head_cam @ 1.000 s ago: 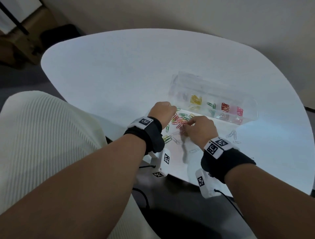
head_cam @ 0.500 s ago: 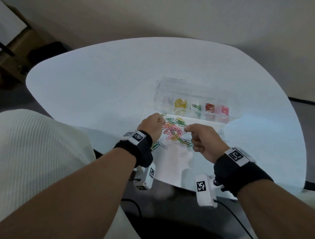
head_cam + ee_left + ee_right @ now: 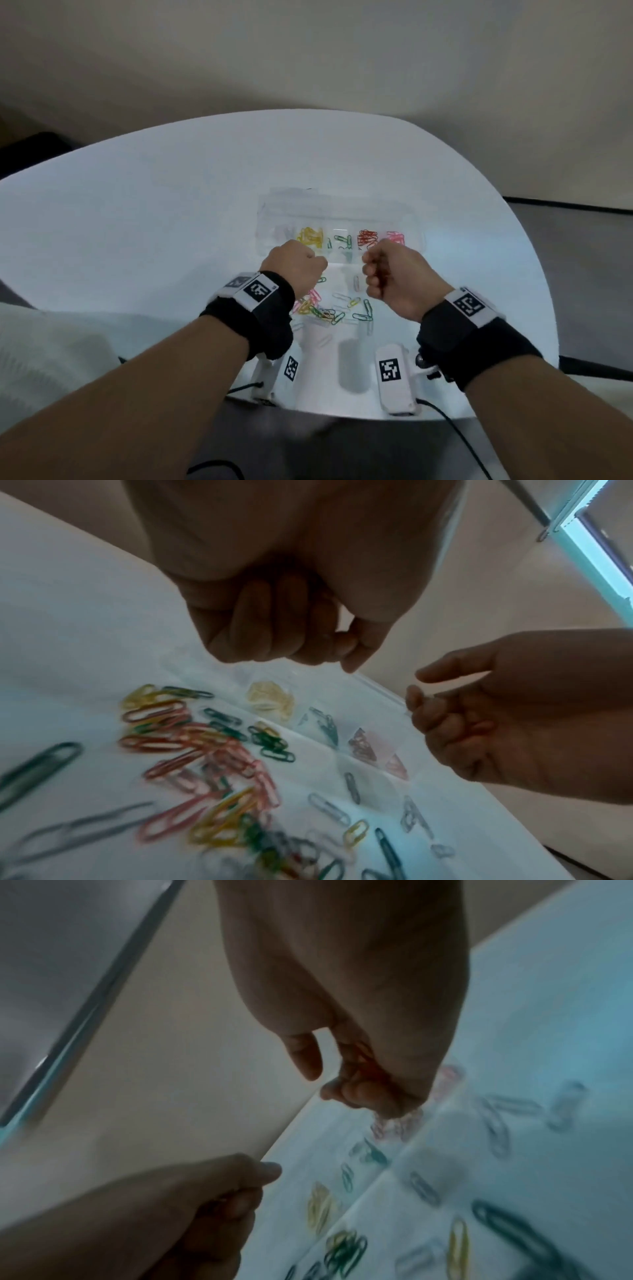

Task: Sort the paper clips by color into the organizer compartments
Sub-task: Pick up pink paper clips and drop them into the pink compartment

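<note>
While the mixed paper clips [image 3: 329,310] lay heaped on the white worktop [image 3: 171,222] near the clear organizer [image 3: 339,236], both fists hovered over its near edge, the left hand [image 3: 294,265] curled, contents hidden, the right hand [image 3: 390,274] clutching red clips [image 3: 384,276].

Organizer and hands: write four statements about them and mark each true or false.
1. Yellow clips sit in the compartment just left of the green clips. True.
2. Red clips fill the leftmost compartment. False: they lie between the green and the pink clips.
3. Loose clips lie on the table, nearer than the organizer. True.
4. Both hands lie flat on the table. False: left hand and right hand are raised, fingers curled.
</note>
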